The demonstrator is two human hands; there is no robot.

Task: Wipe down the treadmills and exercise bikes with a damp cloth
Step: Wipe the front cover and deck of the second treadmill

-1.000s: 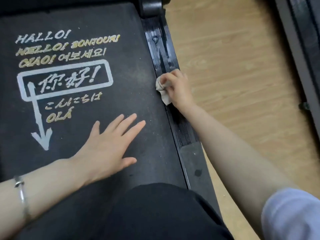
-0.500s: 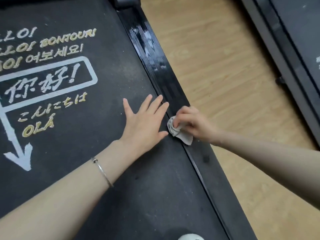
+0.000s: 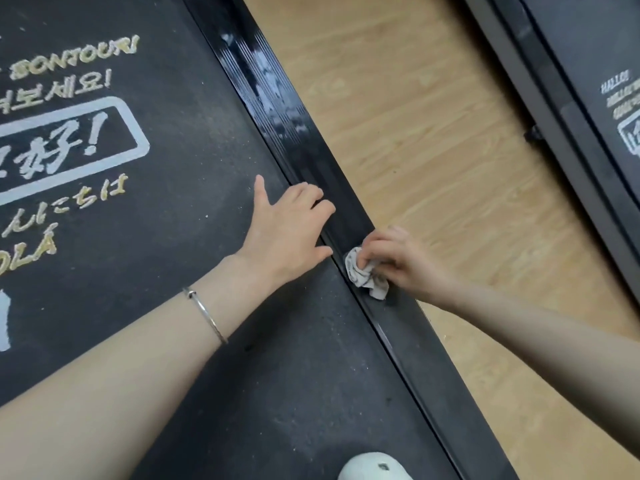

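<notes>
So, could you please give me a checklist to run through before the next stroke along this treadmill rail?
1. Grip: the right hand pinches the bunched cloth: ok.
2. Contact: the cloth lies on the side rail: ok.
3. Near stretch of rail, toward the shoe: dull, nothing lying on it: ok.
4. Far stretch: the left hand rests at the belt edge with fingers over the rail, just beyond the cloth: not ok for a stroke that way.
5. Cloth damp enough: cannot tell; the far rail is glossy and streaked.
</notes>
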